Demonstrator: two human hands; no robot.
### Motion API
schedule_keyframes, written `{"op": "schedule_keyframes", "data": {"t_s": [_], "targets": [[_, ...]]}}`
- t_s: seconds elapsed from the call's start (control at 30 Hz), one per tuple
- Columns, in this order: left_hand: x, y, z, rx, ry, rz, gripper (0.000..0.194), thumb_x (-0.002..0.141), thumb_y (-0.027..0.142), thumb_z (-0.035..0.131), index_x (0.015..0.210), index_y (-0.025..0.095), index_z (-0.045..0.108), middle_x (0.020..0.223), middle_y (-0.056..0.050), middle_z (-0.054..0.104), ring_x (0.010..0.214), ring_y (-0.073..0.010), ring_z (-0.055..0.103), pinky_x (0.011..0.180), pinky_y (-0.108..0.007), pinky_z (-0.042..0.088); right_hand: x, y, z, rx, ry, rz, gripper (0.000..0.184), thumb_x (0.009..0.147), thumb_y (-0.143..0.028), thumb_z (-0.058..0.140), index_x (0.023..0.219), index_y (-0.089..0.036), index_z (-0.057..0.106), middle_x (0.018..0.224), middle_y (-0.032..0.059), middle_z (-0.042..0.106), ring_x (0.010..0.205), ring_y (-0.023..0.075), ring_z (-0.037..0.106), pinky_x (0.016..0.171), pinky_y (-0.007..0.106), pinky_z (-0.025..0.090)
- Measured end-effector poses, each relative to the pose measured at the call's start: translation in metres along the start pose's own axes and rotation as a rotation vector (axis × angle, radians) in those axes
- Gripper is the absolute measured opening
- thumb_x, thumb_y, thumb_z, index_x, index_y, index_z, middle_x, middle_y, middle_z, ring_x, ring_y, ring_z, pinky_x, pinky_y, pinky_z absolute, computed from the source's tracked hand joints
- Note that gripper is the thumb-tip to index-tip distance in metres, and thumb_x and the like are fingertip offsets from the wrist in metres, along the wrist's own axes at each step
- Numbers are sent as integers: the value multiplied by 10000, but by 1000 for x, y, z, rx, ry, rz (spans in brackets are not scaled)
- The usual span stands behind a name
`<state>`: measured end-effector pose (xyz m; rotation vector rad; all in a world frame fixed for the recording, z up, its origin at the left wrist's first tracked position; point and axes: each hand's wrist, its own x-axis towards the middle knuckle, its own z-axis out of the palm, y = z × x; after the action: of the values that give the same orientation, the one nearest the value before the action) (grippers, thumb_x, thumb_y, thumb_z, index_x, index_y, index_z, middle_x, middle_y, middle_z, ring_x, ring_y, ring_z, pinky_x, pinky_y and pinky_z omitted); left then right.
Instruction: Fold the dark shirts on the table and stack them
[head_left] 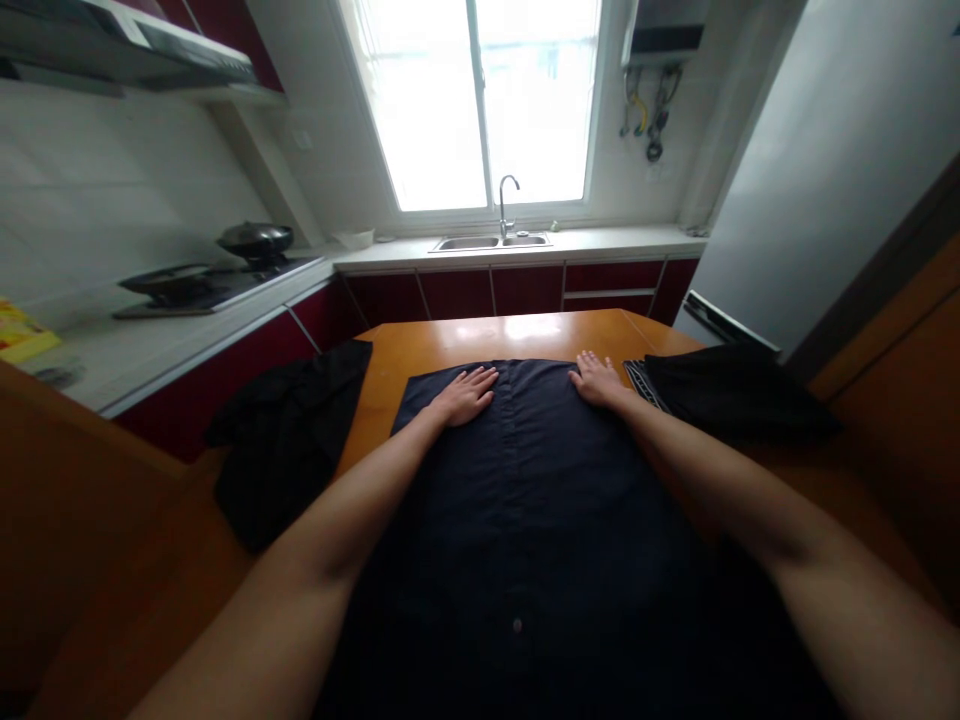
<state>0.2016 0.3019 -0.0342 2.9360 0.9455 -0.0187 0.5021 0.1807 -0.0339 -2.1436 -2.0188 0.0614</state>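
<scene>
A dark navy button-up shirt (525, 500) lies spread out on the wooden table (442, 335), its button strip running down the middle and one small button visible near me. Its far edge stretches straight across between my hands. My left hand (466, 396) rests flat on the cloth near the far left corner, fingers extended. At the far right corner, my right hand (596, 380) also presses flat with its fingers stretched out. Neither hand grips anything. The near part of the shirt is in deep shadow.
Crumpled black clothing (300, 430) hangs at the table's left edge. Folded black fabric with a patterned edge (735, 390) lies on the right. Beyond are a counter with a sink (469, 243), a stove with a lidded wok (256, 240), and a fridge (832, 170).
</scene>
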Motion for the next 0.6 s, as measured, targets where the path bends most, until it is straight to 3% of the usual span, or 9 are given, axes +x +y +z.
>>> {"op": "schedule_keyframes", "data": {"t_s": [0.1, 0.2, 0.3, 0.47, 0.6], "targets": [[0, 0, 1, -5, 8, 0, 609, 1034, 467, 220, 1599, 241, 215, 1660, -31, 193, 1536, -232, 139, 1224, -466, 137, 3, -21, 7, 19, -29, -205, 690, 1019, -526, 206, 1576, -127, 283, 1647, 113, 223, 1532, 234, 139, 1237, 445, 83], [0, 0, 3, -5, 18, 8, 609, 1033, 465, 229, 1600, 244, 214, 1661, -25, 188, 1536, -232, 138, 1226, -466, 129, 3, -52, 25, 48, -106, -380, 730, 998, -606, 214, 1584, -175, 271, 1658, 71, 189, 1534, 215, 121, 1237, 432, 86], [0, -1, 4, -13, 23, 2, 622, 1033, 478, 228, 1603, 230, 201, 1662, -39, 184, 1536, -232, 140, 1227, -464, 126, 23, -67, 34, 42, -122, -254, 731, 999, -574, 217, 1588, -141, 243, 1662, 98, 155, 1535, 230, 118, 1230, 475, 101], [1, -5, 7, -25, 25, 6, 618, 1031, 495, 242, 1603, 265, 195, 1663, -27, 188, 1537, -225, 134, 1228, -465, 117, 70, -68, 31, 35, -89, -110, 680, 1008, -478, 244, 1575, -102, 255, 1650, 156, 186, 1525, 262, 169, 1214, 523, 121], [2, -7, 10, -25, 32, -3, 618, 1029, 508, 240, 1602, 281, 195, 1662, -16, 195, 1537, -214, 133, 1229, -453, 115, 75, -77, 32, 24, -31, -52, 647, 1016, -403, 233, 1569, -67, 245, 1650, 189, 156, 1528, 293, 142, 1207, 565, 74]]}}
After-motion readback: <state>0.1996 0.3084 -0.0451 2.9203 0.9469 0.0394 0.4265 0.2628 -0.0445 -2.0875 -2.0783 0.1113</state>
